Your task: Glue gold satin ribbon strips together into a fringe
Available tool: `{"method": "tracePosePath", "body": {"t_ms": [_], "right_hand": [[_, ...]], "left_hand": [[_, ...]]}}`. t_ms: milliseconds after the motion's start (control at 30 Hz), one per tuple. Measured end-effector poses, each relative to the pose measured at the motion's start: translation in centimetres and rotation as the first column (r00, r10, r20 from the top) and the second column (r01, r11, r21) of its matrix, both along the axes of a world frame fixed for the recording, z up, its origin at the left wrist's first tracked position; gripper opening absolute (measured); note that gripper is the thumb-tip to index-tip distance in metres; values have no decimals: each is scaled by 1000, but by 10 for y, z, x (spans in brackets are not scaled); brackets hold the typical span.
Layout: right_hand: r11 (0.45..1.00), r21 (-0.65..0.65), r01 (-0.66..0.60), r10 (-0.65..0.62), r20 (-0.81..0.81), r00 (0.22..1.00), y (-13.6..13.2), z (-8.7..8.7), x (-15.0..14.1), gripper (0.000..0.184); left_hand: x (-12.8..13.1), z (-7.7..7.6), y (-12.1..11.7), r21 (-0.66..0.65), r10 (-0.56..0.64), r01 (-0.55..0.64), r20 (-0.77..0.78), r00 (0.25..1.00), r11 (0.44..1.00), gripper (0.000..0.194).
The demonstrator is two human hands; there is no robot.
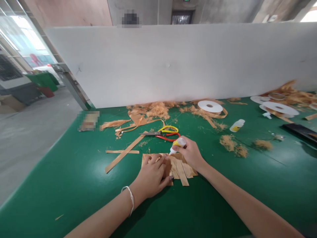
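Note:
Tan ribbon strips (pixel 181 168) lie side by side on the green tabletop (pixel 99 198), some overlapping. My left hand (pixel 154 173) rests on their left part with its fingers stretched out, pressing them down. In my right hand (pixel 190 152) is a small white glue bottle (pixel 178 144) with a yellow label, tipped nozzle-down at the strips' upper edge. Whether the nozzle touches the ribbon I cannot tell. Just beyond my hands lie scissors (pixel 162 133) with one yellow and one red handle. Two loose ribbon strips (pixel 126 152) cross to the left.
Frayed tan fibre (pixel 157 109) is heaped along the white partition (pixel 173 66). White ribbon spools (pixel 210 106) lie at the back and right. A second glue bottle (pixel 237 125), fibre tufts on wires (pixel 228 142) and a dark phone-like object (pixel 300 131) are on the right.

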State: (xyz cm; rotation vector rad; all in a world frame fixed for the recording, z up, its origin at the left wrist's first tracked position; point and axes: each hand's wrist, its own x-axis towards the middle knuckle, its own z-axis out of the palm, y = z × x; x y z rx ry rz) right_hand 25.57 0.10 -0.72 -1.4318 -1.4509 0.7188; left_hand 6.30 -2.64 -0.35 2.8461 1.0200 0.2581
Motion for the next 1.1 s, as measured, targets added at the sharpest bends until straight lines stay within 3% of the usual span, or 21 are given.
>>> {"method": "tracePosePath", "body": {"t_ms": [400, 867, 1100], "right_hand": [[999, 45, -17, 14, 61, 998, 3, 4, -1, 31], [987, -2, -160, 160, 55, 986, 3, 6, 1, 27], [988, 34, -151, 147, 110, 983, -2, 10, 5, 26]], "left_hand": [[-1, -1, -1, 6, -6, 5, 22, 1000, 1000, 51], [-1, -1, -1, 4, 14, -14, 31, 999, 1000, 53], [-2, -3, -1, -3, 17, -17, 45, 999, 1000, 51]]}}
